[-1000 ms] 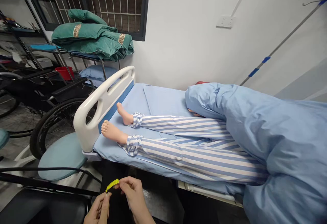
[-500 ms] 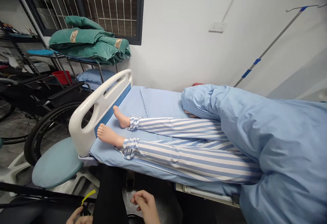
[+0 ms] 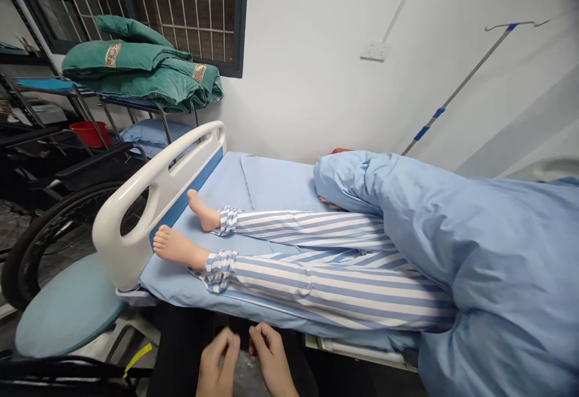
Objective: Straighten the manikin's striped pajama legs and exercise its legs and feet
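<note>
While both hands hang low at the bottom centre of the frame, I see the left hand [image 3: 216,361] with thumb and fingers curled towards each other, and the right hand [image 3: 271,361] bent much the same way just beside it. The two are apart; blurred fingertips keep me from telling whether either pinches anything. Between them shows a greyish, shiny surface [image 3: 246,373].

At lower left, apart from the left hand, a yellow tag [image 3: 137,359] slants up beside a black frame [image 3: 67,365]; any print on it is too small to read. Across the middle, two bare feet [image 3: 178,247] and striped trousers [image 3: 312,279] lie on a pale blue sheet [image 3: 278,180], inside a white footboard [image 3: 118,219]. A blue quilt [image 3: 502,252] fills the right side. Upper left, folded green bedding [image 3: 136,65] carries bands of key-like pattern, decoration rather than lettering. Upper right, blue wraps circle a slanting metal pole [image 3: 473,71].
</note>
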`<action>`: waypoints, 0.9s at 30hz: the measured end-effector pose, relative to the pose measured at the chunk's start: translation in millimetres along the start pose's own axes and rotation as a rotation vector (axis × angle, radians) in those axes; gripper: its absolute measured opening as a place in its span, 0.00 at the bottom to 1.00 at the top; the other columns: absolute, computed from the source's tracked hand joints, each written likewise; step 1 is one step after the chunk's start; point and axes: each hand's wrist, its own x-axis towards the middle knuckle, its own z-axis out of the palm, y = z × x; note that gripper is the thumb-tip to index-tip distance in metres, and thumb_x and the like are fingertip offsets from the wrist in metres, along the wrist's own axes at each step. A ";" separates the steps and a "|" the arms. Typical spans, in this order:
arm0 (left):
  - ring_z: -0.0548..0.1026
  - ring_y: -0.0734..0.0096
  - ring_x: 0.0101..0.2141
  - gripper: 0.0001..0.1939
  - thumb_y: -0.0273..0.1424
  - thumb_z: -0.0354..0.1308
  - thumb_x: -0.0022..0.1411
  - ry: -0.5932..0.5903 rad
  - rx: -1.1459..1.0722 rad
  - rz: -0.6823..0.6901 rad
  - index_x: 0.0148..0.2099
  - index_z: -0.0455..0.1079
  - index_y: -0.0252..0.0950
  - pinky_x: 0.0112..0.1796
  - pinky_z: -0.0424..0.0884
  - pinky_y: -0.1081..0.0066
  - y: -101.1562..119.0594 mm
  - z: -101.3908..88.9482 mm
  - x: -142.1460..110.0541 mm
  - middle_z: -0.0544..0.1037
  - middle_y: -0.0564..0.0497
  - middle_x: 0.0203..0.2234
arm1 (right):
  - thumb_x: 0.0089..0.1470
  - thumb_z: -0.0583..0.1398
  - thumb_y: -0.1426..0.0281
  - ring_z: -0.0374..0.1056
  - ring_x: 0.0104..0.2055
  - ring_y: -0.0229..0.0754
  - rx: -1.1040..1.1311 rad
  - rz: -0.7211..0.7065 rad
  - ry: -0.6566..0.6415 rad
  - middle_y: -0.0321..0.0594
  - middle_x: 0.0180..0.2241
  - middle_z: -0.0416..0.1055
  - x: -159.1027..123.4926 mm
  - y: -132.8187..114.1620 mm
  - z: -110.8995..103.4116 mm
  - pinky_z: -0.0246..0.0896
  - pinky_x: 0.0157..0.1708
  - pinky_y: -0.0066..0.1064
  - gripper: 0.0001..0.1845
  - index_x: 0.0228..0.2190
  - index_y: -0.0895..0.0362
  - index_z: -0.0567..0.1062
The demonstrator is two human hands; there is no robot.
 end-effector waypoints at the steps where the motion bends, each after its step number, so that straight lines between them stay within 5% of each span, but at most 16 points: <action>1: 0.62 0.75 0.21 0.20 0.46 0.47 0.58 -0.010 0.023 0.093 0.21 0.58 0.37 0.25 0.62 0.74 7.2 0.7 25.0 0.61 0.56 0.17 | 0.54 0.52 0.53 0.54 0.24 0.34 -0.020 -0.014 0.000 0.33 0.19 0.57 5.5 -2.7 0.8 0.50 0.28 0.27 0.23 0.19 0.57 0.61; 7: 0.62 0.76 0.22 0.16 0.36 0.43 0.62 0.108 0.411 0.365 0.23 0.58 0.37 0.27 0.57 0.75 19.6 -6.1 162.0 0.62 0.57 0.17 | 0.56 0.50 0.55 0.49 0.22 0.32 -0.107 -0.074 -0.037 0.30 0.17 0.51 53.1 -36.6 11.7 0.45 0.24 0.27 0.22 0.18 0.56 0.56; 13: 0.66 0.71 0.24 0.12 0.32 0.46 0.59 0.082 0.967 0.582 0.24 0.62 0.37 0.28 0.54 0.71 -10.1 -36.8 205.2 0.70 0.52 0.19 | 0.56 0.51 0.60 0.49 0.23 0.31 -0.202 -0.244 -0.099 0.29 0.18 0.52 118.5 -97.4 21.9 0.45 0.25 0.25 0.19 0.18 0.57 0.57; 16: 0.64 0.74 0.22 0.13 0.34 0.45 0.60 0.014 0.895 0.465 0.23 0.60 0.37 0.27 0.52 0.72 3.3 -41.7 211.5 0.68 0.54 0.18 | 0.55 0.52 0.62 0.50 0.22 0.31 -0.261 -0.353 -0.067 0.29 0.17 0.52 164.7 -122.8 22.4 0.45 0.25 0.25 0.18 0.18 0.57 0.58; 20: 0.59 0.78 0.20 0.15 0.35 0.45 0.59 0.034 0.455 0.316 0.22 0.55 0.37 0.26 0.53 0.75 48.9 -12.0 251.0 0.61 0.58 0.15 | 0.53 0.52 0.61 0.52 0.22 0.31 -0.198 -0.436 0.047 0.29 0.17 0.55 238.8 -136.3 21.3 0.47 0.25 0.25 0.18 0.17 0.57 0.58; 24: 0.58 0.78 0.21 0.15 0.36 0.45 0.57 0.177 0.091 0.257 0.21 0.51 0.38 0.25 0.55 0.76 66.2 33.6 318.6 0.57 0.59 0.15 | 0.52 0.49 0.62 0.54 0.18 0.32 0.072 -0.111 0.037 0.29 0.15 0.54 292.9 -124.9 15.0 0.50 0.22 0.26 0.15 0.18 0.55 0.57; 27: 0.57 0.76 0.21 0.14 0.34 0.44 0.55 0.181 0.310 0.208 0.20 0.53 0.38 0.25 0.52 0.74 46.7 45.0 356.4 0.59 0.56 0.15 | 0.50 0.49 0.64 0.55 0.19 0.33 -0.062 -0.083 0.059 0.30 0.15 0.56 306.1 -118.1 2.7 0.50 0.22 0.26 0.13 0.18 0.55 0.58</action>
